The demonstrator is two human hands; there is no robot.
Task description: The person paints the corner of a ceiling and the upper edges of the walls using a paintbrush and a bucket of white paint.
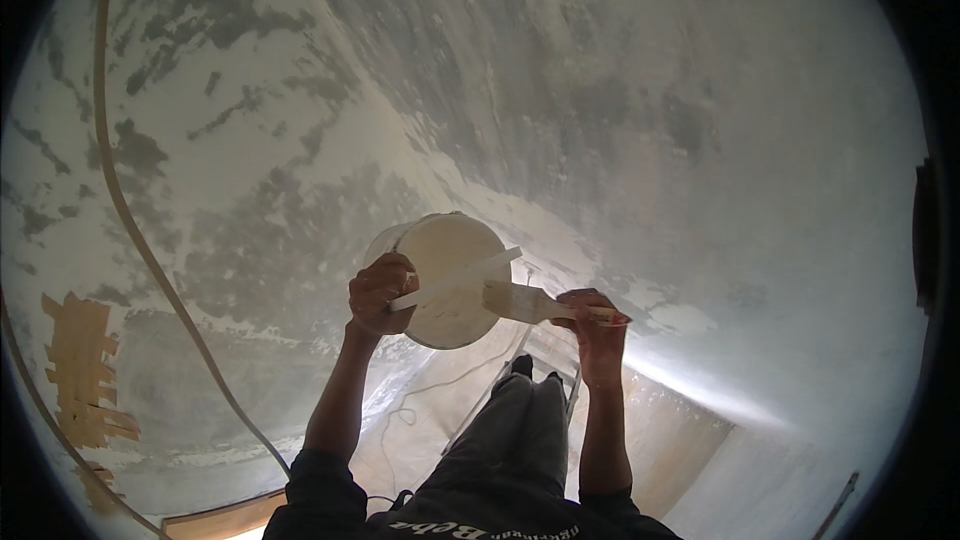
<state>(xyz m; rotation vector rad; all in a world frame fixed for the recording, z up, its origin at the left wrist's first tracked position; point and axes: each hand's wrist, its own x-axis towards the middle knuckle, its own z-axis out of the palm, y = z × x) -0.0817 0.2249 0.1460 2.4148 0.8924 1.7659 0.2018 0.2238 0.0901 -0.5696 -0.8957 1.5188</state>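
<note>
My left hand point(382, 295) is closed on the near left edge of a round bucket point(445, 240) of cream-coloured material, along with a straight white strip point(470, 271) that crosses the bucket's top. To its right, my right hand point(592, 325) grips the handle of a wide, pale brush point(525, 302). The brush's broad end is over the right side of the bucket and touches or nearly touches it; I cannot tell which. Below, my legs point(515, 435) and dark feet are on a metal ladder point(540, 343).
Patchy plastered surfaces point(700, 120) surround me. A long cable or hose point(160, 270) hangs down the left, near strips of brown tape point(80, 360). A loose cord point(402, 410) lies below, beside the ladder. A dark object point(925, 230) is at the far right.
</note>
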